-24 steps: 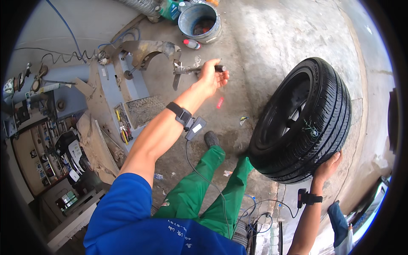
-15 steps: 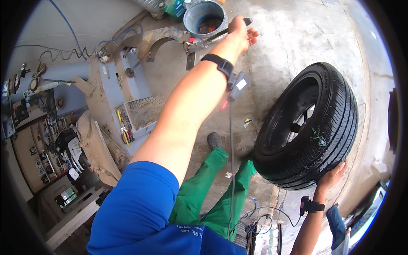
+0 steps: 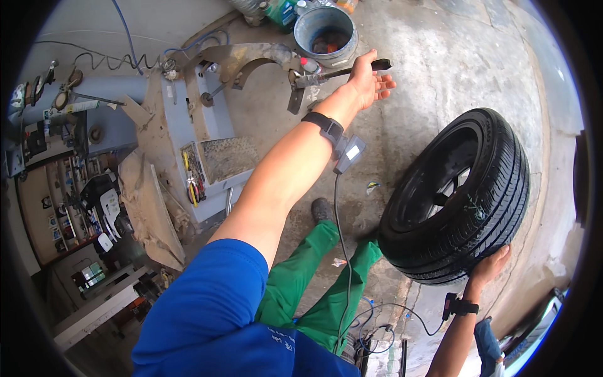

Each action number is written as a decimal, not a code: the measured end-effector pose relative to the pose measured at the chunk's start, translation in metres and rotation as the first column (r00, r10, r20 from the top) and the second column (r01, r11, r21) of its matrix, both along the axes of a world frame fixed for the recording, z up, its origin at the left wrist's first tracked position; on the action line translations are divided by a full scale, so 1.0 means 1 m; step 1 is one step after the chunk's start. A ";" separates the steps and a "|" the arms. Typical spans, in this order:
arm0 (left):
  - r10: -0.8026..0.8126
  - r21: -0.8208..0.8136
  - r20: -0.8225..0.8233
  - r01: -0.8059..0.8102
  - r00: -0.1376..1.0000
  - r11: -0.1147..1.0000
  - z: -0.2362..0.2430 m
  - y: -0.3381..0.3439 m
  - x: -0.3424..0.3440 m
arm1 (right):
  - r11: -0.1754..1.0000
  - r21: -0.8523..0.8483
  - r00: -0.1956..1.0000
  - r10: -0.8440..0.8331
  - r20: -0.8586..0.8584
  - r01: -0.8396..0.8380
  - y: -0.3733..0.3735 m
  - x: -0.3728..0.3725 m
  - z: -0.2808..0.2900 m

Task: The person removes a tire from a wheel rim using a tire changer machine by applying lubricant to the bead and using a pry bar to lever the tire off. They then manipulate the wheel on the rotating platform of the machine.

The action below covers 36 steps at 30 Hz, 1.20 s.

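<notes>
My left arm (image 3: 270, 176) reaches out ahead. In the crook of the thumb of my left hand (image 3: 365, 83) lies a metal lever with a black grip (image 3: 382, 64); the other fingers are loosely bent and apart from it. To the right, a black car tyre on a dark rim (image 3: 496, 182) stands tilted by my right leg. My right hand (image 3: 490, 267) supports its tread from the near lower right side, with the fingers partly hidden against the rubber. The lever's inner end meets a curved metal arm (image 3: 260, 60) of a grey-blue machine (image 3: 210, 119).
A metal bucket (image 3: 323, 34) stands at the back, beside plastic bottles. Pliers and screwdrivers lie in a tool tray (image 3: 193, 176) on the machine. Grey cables (image 3: 342, 251) run from my wrist devices past the green trouser legs. Someone's blue trouser leg (image 3: 487, 342) shows at lower right.
The lever and my left hand have swung toward me, away from the bucket. My right hand stays against the tyre, which has hardly shifted.
</notes>
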<state>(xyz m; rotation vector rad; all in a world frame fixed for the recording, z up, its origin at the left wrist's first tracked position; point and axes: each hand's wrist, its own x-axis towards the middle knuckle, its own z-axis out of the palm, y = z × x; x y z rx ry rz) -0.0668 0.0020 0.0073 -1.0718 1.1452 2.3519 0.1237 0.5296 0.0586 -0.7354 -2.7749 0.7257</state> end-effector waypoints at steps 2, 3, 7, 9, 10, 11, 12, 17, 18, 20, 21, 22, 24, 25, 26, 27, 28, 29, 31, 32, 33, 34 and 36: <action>-0.002 -0.022 0.026 0.003 1.000 1.000 0.001 0.002 0.012 | 1.000 0.002 1.000 0.031 0.004 -0.031 0.002 0.004 0.000; 0.003 -0.027 0.026 -0.002 1.000 1.000 -0.001 -0.002 0.012 | 0.999 -0.004 0.999 0.036 0.004 -0.036 -0.001 0.003 -0.001; 0.030 -0.042 0.032 -0.029 0.999 0.999 0.008 0.003 0.013 | 0.995 -0.093 0.999 0.030 -0.044 -0.034 -0.005 0.006 -0.001; 0.047 -0.007 0.069 -0.046 0.997 0.999 0.015 0.014 0.015 | 0.996 -0.083 0.999 -0.018 -0.052 0.014 0.001 0.012 0.006; 0.043 -0.010 0.062 -0.042 0.997 0.999 0.012 0.016 0.019 | 0.998 -0.069 0.999 -0.007 -0.044 0.004 0.004 0.013 0.006; 0.034 -0.004 0.053 -0.034 0.998 0.999 0.010 0.020 0.023 | 0.999 -0.049 0.999 -0.001 -0.037 -0.001 0.006 0.014 0.008; 0.001 -0.041 0.042 0.001 0.999 0.999 0.009 0.026 0.028 | 0.999 -0.032 0.999 -0.002 -0.045 0.000 0.007 0.016 0.008; -0.371 -0.216 0.061 0.375 0.927 0.902 0.028 0.059 0.099 | 0.994 0.102 1.000 -0.025 -0.016 0.027 -0.047 -0.006 0.014; -0.443 -0.191 0.046 0.443 0.895 0.876 0.028 0.079 0.119 | 0.994 0.108 0.999 -0.035 -0.005 0.035 -0.052 -0.007 0.015; -0.556 -0.159 -0.011 0.548 0.831 0.821 0.026 0.115 0.147 | 0.995 0.080 0.998 -0.062 0.022 0.060 -0.059 -0.013 0.022; -0.599 -0.138 -0.049 0.588 0.799 0.797 0.028 0.139 0.156 | 0.995 0.058 0.996 -0.080 0.046 0.077 -0.058 -0.014 0.029; -0.614 -0.119 -0.068 0.605 0.786 0.787 0.025 0.158 0.165 | 0.996 0.056 0.998 -0.070 0.007 0.069 -0.056 -0.015 0.031; -0.622 -0.038 -0.073 0.621 0.780 0.783 0.015 0.186 0.176 | 0.995 0.064 0.996 -0.084 0.017 0.082 -0.052 -0.014 0.034; -0.618 -0.042 -0.068 0.616 0.784 0.786 0.007 0.194 0.182 | 0.994 0.062 0.996 -0.091 0.022 0.090 -0.052 -0.014 0.032; -0.598 0.002 -0.052 0.599 0.800 0.801 -0.001 0.201 0.187 | 0.995 0.053 0.996 -0.084 0.024 0.082 -0.053 -0.014 0.030; -0.582 0.052 -0.039 0.584 0.812 0.810 -0.007 0.211 0.190 | 0.995 0.047 0.996 -0.087 0.023 0.086 -0.051 -0.011 0.029; -0.582 0.054 -0.031 0.582 0.813 0.811 0.002 0.219 0.190 | 0.995 0.042 0.995 -0.093 0.026 0.091 -0.047 -0.006 0.029; -0.561 0.113 -0.107 0.570 0.821 0.814 0.010 0.226 0.191 | 0.995 0.035 0.995 -0.098 0.030 0.097 -0.043 -0.002 0.028; -0.495 0.227 -0.250 0.548 0.832 0.805 0.030 0.239 0.189 | 0.996 0.002 0.996 -0.088 0.028 0.088 -0.039 0.003 0.026; -0.423 0.280 -0.219 0.472 0.879 0.836 0.025 0.249 0.195 | 0.996 0.002 0.995 -0.091 0.027 0.091 -0.036 0.007 0.024; -0.420 0.273 -0.216 0.468 0.881 0.841 0.015 0.258 0.199 | 0.996 -0.001 0.996 -0.092 0.020 0.092 -0.034 0.007 0.022; -0.392 0.249 -0.190 0.430 0.900 0.868 0.006 0.266 0.203 | 0.996 -0.008 0.996 -0.087 0.024 0.087 -0.033 0.009 0.021; -0.379 0.138 -0.134 0.396 0.916 0.908 -0.002 0.274 0.211 | 0.996 -0.044 0.997 -0.080 -0.003 0.079 -0.031 0.011 0.021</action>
